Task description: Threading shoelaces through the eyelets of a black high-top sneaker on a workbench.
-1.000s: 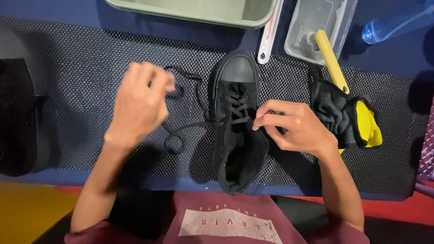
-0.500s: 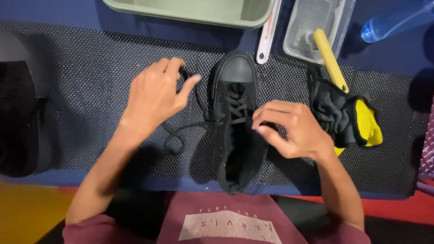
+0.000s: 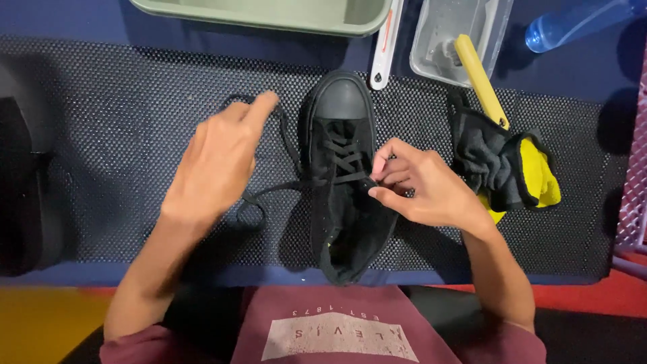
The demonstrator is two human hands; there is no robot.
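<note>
Right hand (image 3: 424,189) sits at the right edge of the black shoe (image 3: 344,182), thumb and forefinger pinched together at an eyelet around mid-lacing, apparently gripping the lace end or the eyelet flap there; exactly what sits between the fingertips is too small to tell. Left hand (image 3: 216,162) hovers left of the shoe, fingers loosely apart and extended, index pointing up and away. It lies over the black lace (image 3: 269,192), which runs out sideways from the eyelets toward it and loops on the mat; whether it actually grips the lace cannot be told, palm hides it.

Key relation: shoe lies between the two hands, long axis running away from the person, rubber toe cap far, heel opening near, close to the counter edge. Lace leaves the shoe to the left, so the free length is on the left hand's side; the right hand is the one in contact with the shoe body.

Outward: shoe rests on a dark grid mat (image 3: 135,101) on the blue counter (image 3: 81,27). Right of the right hand, a black-and-yellow cloth (image 3: 505,165) with a yellow handle (image 3: 478,77) rising into a clear plastic container (image 3: 438,40). Far edge: a pale green tray (image 3: 269,13). Far left, another dark shoe (image 3: 27,182), well apart.
</note>
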